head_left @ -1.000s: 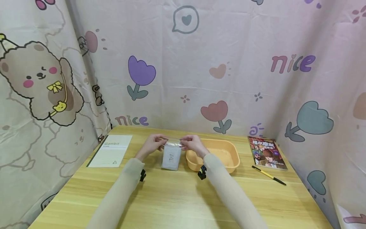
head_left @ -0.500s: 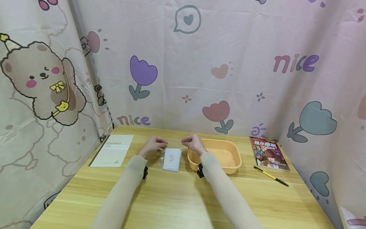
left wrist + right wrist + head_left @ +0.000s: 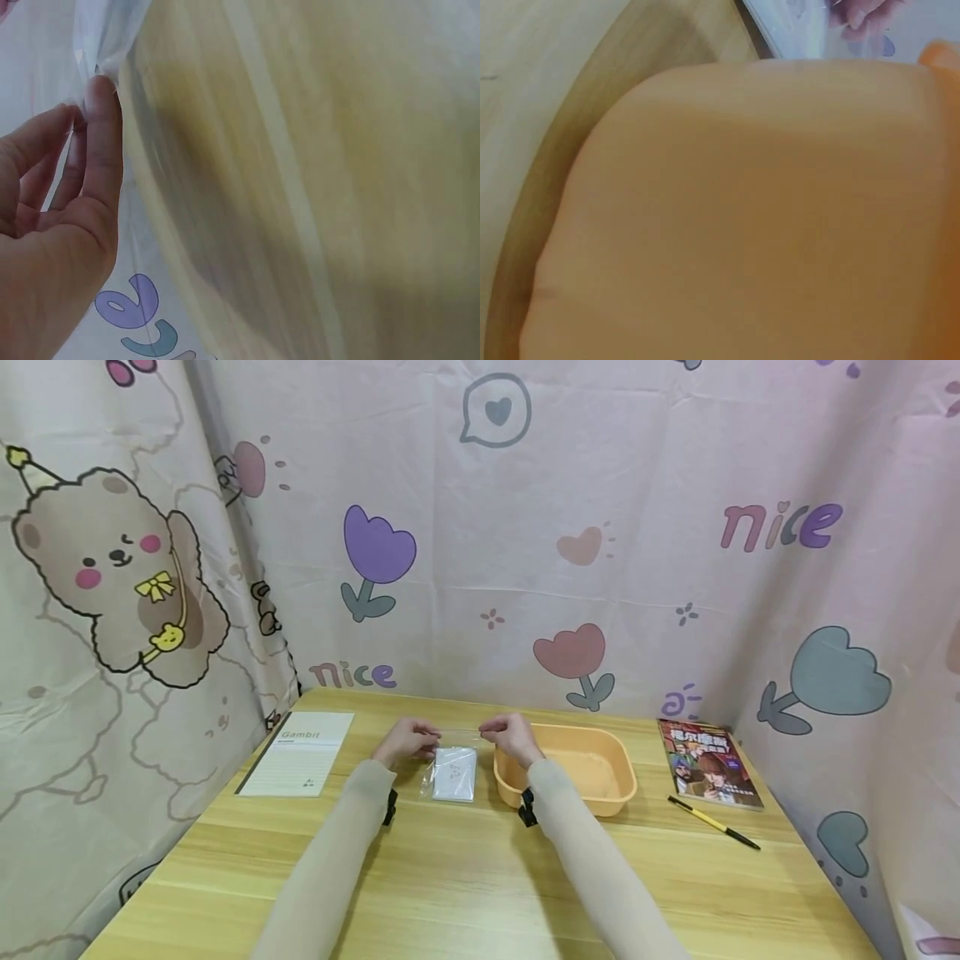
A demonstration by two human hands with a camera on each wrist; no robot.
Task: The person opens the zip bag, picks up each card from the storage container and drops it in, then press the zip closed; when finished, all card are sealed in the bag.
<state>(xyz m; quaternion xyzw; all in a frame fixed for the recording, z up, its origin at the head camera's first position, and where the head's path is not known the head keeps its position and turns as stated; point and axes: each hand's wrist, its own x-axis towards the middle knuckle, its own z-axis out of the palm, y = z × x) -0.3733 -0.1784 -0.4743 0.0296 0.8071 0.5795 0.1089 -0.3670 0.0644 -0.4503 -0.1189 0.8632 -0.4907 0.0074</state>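
Note:
A clear plastic bag (image 3: pixel 427 783) with a small stack of white cards (image 3: pixel 454 774) inside hangs or lies between my two hands in the head view. My left hand (image 3: pixel 408 740) pinches the bag near its upper left corner. At the upper right corner my right hand (image 3: pixel 513 737) pinches the bag's top edge, in front of the orange basin's left side. In the left wrist view, my left hand (image 3: pixel 71 187) has thumb and fingertips together on the crinkled plastic (image 3: pixel 105 37). The right wrist view shows the cards (image 3: pixel 791 26) only partly.
Right of the bag stands an orange plastic basin (image 3: pixel 592 797); its wall fills most of the right wrist view. A white notebook (image 3: pixel 296 756) lies at the left. Toward the right are a magazine (image 3: pixel 708 764) and a yellow-black pen (image 3: pixel 712 822). A printed curtain (image 3: pixel 480 543) hangs behind the table.
The bag's plastic, bunched near the top a second ago, now spreads flatter over and left of the cards. The cards' outline has straightened. Both hands keep hold, with small shifts.

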